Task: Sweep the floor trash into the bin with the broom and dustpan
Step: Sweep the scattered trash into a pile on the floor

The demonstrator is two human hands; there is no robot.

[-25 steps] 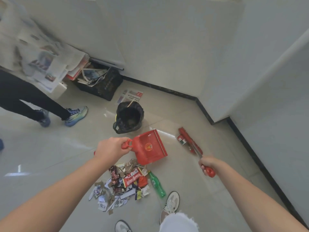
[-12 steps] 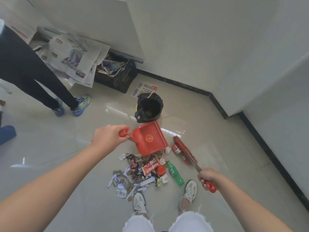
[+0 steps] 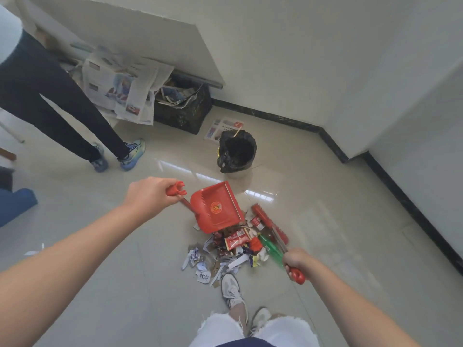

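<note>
1 heap of floor trash (image 3: pixel 225 254) sits on the glossy pale floor (image 3: pixel 325 221), just ahead of the wearer's 2 white shoes (image 3: pixel 231 289); torn paper scraps, a red snack wrapper (image 3: pixel 235 239) and a green bottle (image 3: pixel 271 247) lying on its side are all in the mix. Red dustpan (image 3: pixel 216 207) is tilted at the far-left edge of the heap, its open lip meeting the nearest litter; whether the lip rests on the tiles I cannot tell. Left hand (image 3: pixel 147 196) has its fingers wrapped tight round the red grip at the top of the dustpan's long handle, the clip end poking out past the knuckles. Over on the far-right side of the heap, the red broom (image 3: pixel 268 222) has its head down against the litter; the thin shaft runs back to the right hand (image 3: pixel 297 261), which is fisted round it just above the red end cap. Beyond the dustpan, apart from it, stands the bin (image 3: pixel 236 150), lined with a black bag, mouth open, 1 thin stick jutting from the rim. Behind the bin a printed leaflet (image 3: pixel 223 126) lies flat on the tiles; further left a black crate (image 3: pixel 185 106) stuffed with papers sits against the wall, newspapers (image 3: pixel 125 93) draped beside it; a second person (image 3: pixel 50 96) in dark trousers and blue-green trainers stands at the left.
</note>
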